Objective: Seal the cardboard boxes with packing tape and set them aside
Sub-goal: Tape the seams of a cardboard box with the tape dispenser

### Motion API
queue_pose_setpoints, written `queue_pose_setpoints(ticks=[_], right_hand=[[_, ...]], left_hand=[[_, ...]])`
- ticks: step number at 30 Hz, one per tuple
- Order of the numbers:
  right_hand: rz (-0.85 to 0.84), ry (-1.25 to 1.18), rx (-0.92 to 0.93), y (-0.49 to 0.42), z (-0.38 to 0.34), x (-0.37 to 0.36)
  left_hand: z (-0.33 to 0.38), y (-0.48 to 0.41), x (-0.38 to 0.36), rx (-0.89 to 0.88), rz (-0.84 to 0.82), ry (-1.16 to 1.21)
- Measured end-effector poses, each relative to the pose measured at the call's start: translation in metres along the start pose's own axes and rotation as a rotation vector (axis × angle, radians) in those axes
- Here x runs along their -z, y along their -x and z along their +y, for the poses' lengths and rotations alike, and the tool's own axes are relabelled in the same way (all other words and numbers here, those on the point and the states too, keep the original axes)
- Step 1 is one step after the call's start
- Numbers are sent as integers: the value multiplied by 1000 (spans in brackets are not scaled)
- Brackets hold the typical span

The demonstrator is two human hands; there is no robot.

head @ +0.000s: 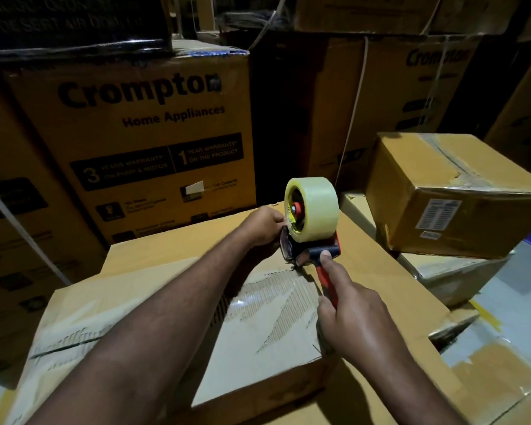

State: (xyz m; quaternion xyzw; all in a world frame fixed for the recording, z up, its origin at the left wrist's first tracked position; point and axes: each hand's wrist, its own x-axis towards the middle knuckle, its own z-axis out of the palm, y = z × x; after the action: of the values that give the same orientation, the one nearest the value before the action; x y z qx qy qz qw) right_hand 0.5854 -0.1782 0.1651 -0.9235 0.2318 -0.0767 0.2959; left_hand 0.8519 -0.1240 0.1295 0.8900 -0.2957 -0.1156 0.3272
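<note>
box (258,332) seam wants flat tape (316,204): your right hand (353,314) grips the dispenser (307,253) handle, your left hand (262,225) pinches its front, so pull low and straight.

- A printed Crompton carton (141,133) stands at the back left.
- A black-wrapped box (74,23) sits above it.
- White strapping (354,102) runs down a shadowed carton (411,87) at the back right.
- Grey floor (503,286) shows at the right.

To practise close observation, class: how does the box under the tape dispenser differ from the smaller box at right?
The large box under the tape dispenser lies flat, its top torn to bare corrugation; the smaller box sits askew on another carton. The smaller box shows a white label; the other shows none. Both are brown cardboard.
</note>
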Motion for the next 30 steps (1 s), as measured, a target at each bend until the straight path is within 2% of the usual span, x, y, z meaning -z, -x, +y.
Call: queue_pose_setpoints(ticks=[3, 9, 21, 26, 30], right_hand=[[-8, 0, -2, -1, -1, 0], [-33, 29, -46, -11, -5, 9], [-89, 108, -55, 19, 7, 30], [-43, 76, -117, 32, 15, 30], [15, 123, -87, 39, 13, 13]], left_hand=[[-13, 4, 0, 57, -144, 44], [-12, 5, -1, 120, -175, -50], [-10, 12, -5, 41, -125, -89], [0, 21, -11, 22, -101, -105], [5, 30, -15, -40, 26, -350]])
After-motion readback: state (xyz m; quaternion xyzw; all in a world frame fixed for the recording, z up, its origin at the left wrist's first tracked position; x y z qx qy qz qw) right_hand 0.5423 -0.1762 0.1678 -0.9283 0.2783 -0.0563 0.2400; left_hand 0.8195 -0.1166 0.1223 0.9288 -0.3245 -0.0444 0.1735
